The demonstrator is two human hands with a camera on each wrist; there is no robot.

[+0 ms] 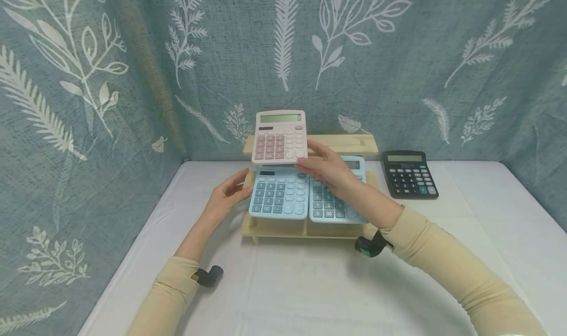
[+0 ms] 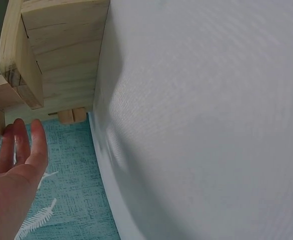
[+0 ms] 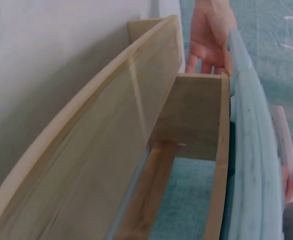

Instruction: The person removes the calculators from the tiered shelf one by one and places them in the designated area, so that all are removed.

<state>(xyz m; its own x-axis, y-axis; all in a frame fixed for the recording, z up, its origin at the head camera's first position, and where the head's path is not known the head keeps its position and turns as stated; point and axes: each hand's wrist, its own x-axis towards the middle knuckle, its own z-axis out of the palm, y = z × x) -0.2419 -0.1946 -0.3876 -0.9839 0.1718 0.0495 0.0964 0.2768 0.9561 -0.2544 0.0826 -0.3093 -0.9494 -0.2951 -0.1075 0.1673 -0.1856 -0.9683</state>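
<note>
A pink and white calculator (image 1: pixel 280 138) is held by my right hand (image 1: pixel 334 173), which grips it at its lower right edge. It overlaps the upper board of a wooden stand (image 1: pixel 274 229) in the head view. Two light-blue calculators (image 1: pixel 279 193) lean side by side on that stand, and my right forearm covers part of the right one. My left hand (image 1: pixel 228 197) is at the stand's left end, its fingers loosely extended by the wood, as the left wrist view also shows. From the right wrist, the pink calculator (image 3: pixel 286 150) appears edge-on beyond the blue ones.
A black calculator (image 1: pixel 410 174) lies on the white tablecloth (image 1: pixel 301 287) to the right of the stand. Behind the table hangs a blue-green curtain (image 1: pixel 248 45) with white leaf patterns. Dark wrist devices (image 1: pixel 210 276) sit at both sleeve cuffs.
</note>
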